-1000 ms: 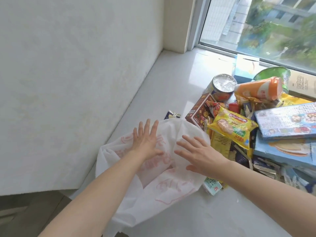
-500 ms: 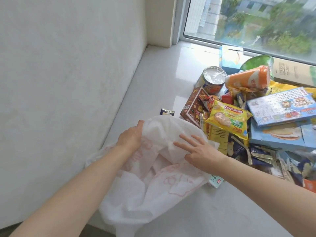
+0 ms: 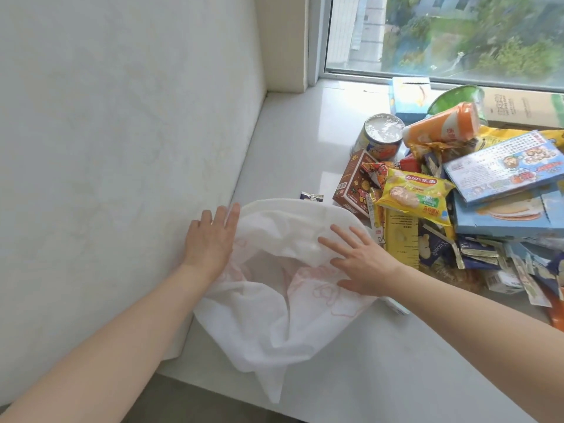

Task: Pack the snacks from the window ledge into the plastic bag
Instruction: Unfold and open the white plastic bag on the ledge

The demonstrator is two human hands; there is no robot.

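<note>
both hands flat on the bag, snacks piled alongside

the white plastic bag [image 3: 274, 315] with pink print lies crumpled on the window ledge [image 3: 290, 141], its lower corner hanging over the near edge. the left hand [image 3: 210, 239] touches the bag's left rim with fingers straight, gripping nothing. the right hand [image 3: 363, 264] presses flat on the bag's right side, fingers spread. just right of the bag sits the snack pile: a brown box [image 3: 351, 184], a yellow chip packet [image 3: 415, 198], a foil-topped can [image 3: 380, 135], an orange tube [image 3: 442, 126] and blue boxes [image 3: 503, 169].
</note>
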